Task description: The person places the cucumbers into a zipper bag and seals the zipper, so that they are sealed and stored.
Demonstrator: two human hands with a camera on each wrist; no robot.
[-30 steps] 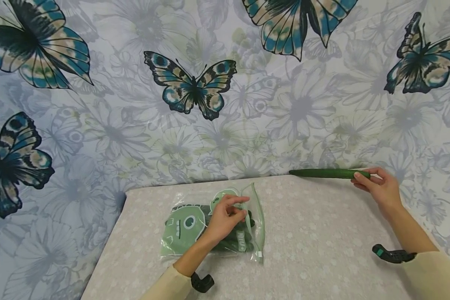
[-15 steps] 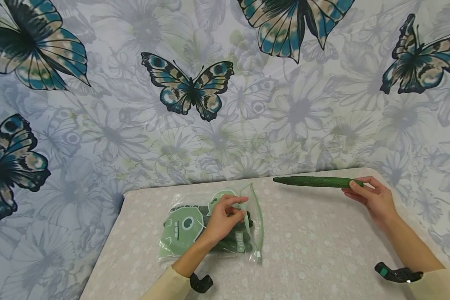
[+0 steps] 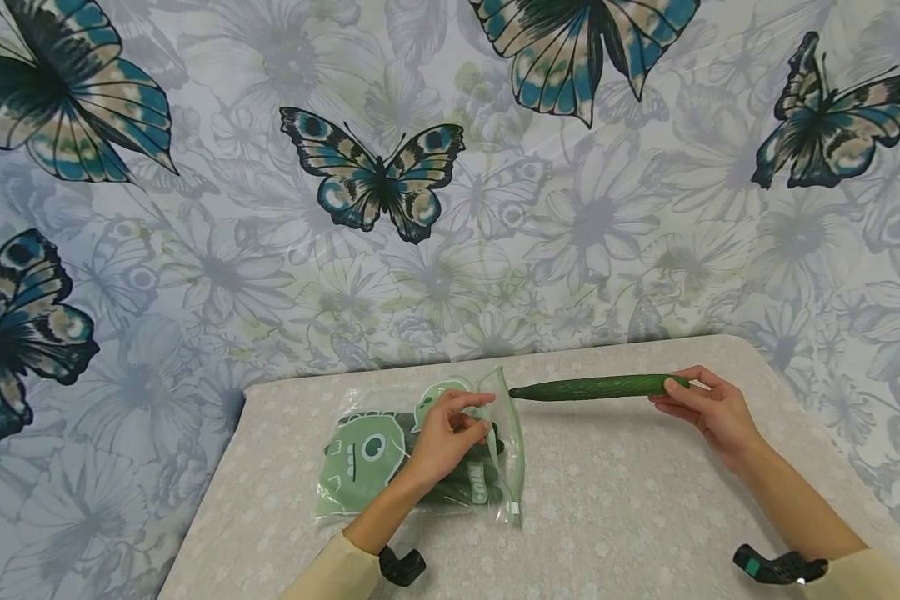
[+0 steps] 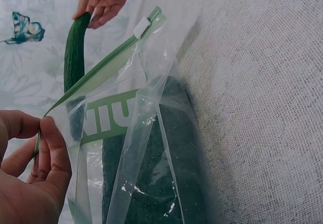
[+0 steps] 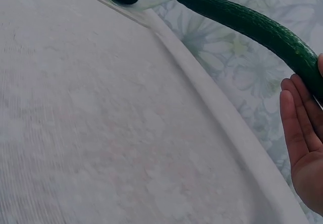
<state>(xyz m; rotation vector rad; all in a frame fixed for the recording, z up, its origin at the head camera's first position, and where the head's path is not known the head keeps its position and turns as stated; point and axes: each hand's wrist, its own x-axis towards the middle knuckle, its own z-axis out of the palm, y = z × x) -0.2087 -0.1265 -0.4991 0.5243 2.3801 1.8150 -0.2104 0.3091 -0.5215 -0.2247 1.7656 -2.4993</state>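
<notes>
A clear zip bag (image 3: pixel 363 483) printed with a green cartoon monster lies on the table, its mouth towards the right. Inside it are dark green cucumbers (image 4: pixel 174 133), partly hidden by the print. My left hand (image 3: pixel 446 437) pinches the green-edged rim of the mouth between thumb and finger, holding it raised. With thumb and fingers, my right hand (image 3: pixel 712 412) grips one end of a long cucumber (image 3: pixel 600 387) above the table. That cucumber's free tip points left, close to the bag's mouth; whether it touches the bag I cannot tell. A white slider (image 4: pixel 142 28) sits near one end of the zip.
The table (image 3: pixel 615 508) has a pale patterned cloth, and its back edge meets a wall hanging (image 3: pixel 592 217) of flowers and butterflies. Black wrist devices (image 3: pixel 780 567) sit by both cream sleeves.
My right hand has brought the cucumber left and nearer from the back edge of the table, its tip now by the bag's mouth. My left hand has stayed at the bag.
</notes>
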